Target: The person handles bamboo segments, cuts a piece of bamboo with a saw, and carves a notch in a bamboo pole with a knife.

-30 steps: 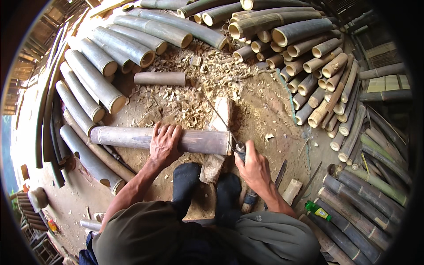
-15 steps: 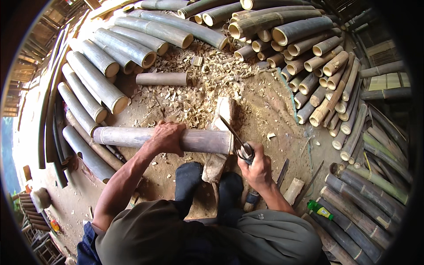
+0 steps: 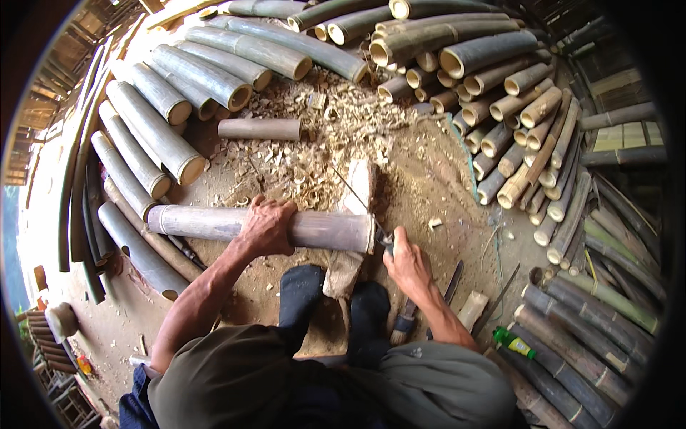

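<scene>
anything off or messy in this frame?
Mostly the wood shavings strewn over the dirt behind the chopping block. One short bamboo piece lies alone, apart from the stacks. A green bottle lies on its side by the right-hand poles.

The bamboo pole (image 3: 214, 223) lies crosswise on the wooden block (image 3: 355, 207), bamboo stacks (image 3: 500, 100) behind.

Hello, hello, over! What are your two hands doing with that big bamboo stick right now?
Left hand clamped over bamboo pole, pole lying across wood block. Right hand grips blade at the pole's cut end. Shavings beyond; nothing blocking.
</scene>
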### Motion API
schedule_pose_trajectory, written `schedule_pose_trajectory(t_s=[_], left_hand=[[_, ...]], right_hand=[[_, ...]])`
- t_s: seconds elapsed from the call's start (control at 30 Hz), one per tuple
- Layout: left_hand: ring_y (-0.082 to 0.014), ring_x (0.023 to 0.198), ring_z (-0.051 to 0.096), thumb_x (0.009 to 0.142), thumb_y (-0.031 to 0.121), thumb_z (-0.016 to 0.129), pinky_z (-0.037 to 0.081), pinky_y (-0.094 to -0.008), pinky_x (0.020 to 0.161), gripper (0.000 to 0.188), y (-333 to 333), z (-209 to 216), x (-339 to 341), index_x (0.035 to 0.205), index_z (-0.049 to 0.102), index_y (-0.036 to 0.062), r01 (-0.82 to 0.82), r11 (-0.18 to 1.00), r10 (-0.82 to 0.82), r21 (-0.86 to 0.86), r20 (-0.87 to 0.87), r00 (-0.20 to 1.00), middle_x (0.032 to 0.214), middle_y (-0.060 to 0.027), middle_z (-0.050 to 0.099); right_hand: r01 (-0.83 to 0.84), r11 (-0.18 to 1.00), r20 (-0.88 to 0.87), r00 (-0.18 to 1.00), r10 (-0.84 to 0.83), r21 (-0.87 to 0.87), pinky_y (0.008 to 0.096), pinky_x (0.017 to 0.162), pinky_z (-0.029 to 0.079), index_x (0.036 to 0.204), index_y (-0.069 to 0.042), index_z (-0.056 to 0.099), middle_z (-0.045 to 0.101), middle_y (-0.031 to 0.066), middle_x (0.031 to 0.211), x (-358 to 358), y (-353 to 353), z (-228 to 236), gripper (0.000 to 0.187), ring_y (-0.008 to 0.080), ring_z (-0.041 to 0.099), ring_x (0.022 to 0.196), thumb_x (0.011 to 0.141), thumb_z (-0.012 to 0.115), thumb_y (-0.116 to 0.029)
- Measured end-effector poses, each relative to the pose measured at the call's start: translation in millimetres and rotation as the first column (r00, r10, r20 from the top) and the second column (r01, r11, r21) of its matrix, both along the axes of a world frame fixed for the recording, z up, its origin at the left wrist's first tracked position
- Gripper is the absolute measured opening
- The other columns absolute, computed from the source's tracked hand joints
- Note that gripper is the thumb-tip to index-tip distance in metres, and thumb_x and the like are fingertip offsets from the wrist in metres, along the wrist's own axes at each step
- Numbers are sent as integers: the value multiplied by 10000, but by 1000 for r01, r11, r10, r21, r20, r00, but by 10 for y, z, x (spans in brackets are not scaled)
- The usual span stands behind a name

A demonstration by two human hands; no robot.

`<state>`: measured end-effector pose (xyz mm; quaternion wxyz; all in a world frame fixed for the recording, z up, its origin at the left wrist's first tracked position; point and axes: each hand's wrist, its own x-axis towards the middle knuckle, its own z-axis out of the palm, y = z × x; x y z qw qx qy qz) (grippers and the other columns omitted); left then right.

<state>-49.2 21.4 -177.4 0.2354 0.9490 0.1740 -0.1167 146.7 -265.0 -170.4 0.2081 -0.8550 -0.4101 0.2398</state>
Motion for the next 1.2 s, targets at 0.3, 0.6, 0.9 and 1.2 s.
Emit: schedule_pose_trajectory(t_s=[0.3,0.6,0.9,1.2], left_hand=[[-302,1052,679,532,290,880,419,-484,1064,646,10,25,36,1106,646,108,11,1000,-12,-26,-38,999,1011,-91,696],[-318,1036,677,531,260,867,426,-482,1061,644,-33,-51,-93,1115,642,106,-32,998,27,54,89,996,1005,-108,695],[-311,1062,652,607,202,795,385,-504,1110,541,-123,-45,-113,1113,635,96,-69,994,55,88,150,987,1021,-108,681],[-320,1067,644,684,133,695,378,-554,1124,488,-257,-136,-142,1161,623,64,-148,962,59,231,354,933,1052,-124,668]], right_hand=[[14,979,7,1000,-16,203,452,508,542,1081,1,486,652,189,739,-111,-4,182,276,340,705,613,946,710,-88],[-70,903,60,997,49,424,451,590,586,1084,-9,510,673,199,779,-137,237,788,267,375,732,694,919,717,-44],[-20,996,-55,998,25,83,473,586,578,1108,-3,474,680,251,803,-47,169,614,249,403,734,701,962,662,-74],[0,978,-87,996,-19,-208,468,537,575,1085,11,462,657,206,713,200,-135,-85,229,369,713,624,970,653,-43]])
